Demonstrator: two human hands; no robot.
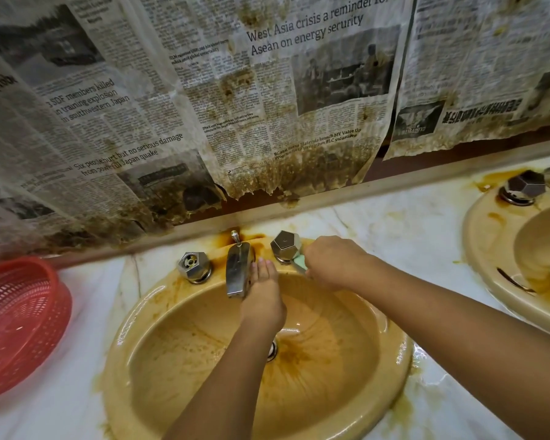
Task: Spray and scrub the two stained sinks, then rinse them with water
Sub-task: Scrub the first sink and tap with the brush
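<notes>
Stained newspaper [204,90] covered the wall across the top of the frame, its lower edge brown and torn above a pale marble counter [394,230]. Your nearer sink [146,312] filled the lower centre, yellow, with brown streaks running down to the drain [272,350], which your left wrist partly hid. The second sink [483,242] showed only in part at the right edge, with brown marks around its own knob. Your left hand [262,300] came up from the bottom centre with its fingers straight, laid against the right side of the metal spout [237,271] and gripping nothing. Your right hand [334,262], just right of centre, was curled around a green sponge [299,262] and pressed it against the base of the right knob [285,247] on the sink's back rim. The left knob [193,266] stood apart from both hands, left of the spout. At the left edge a red plastic basket [19,312] sat on the counter.
</notes>
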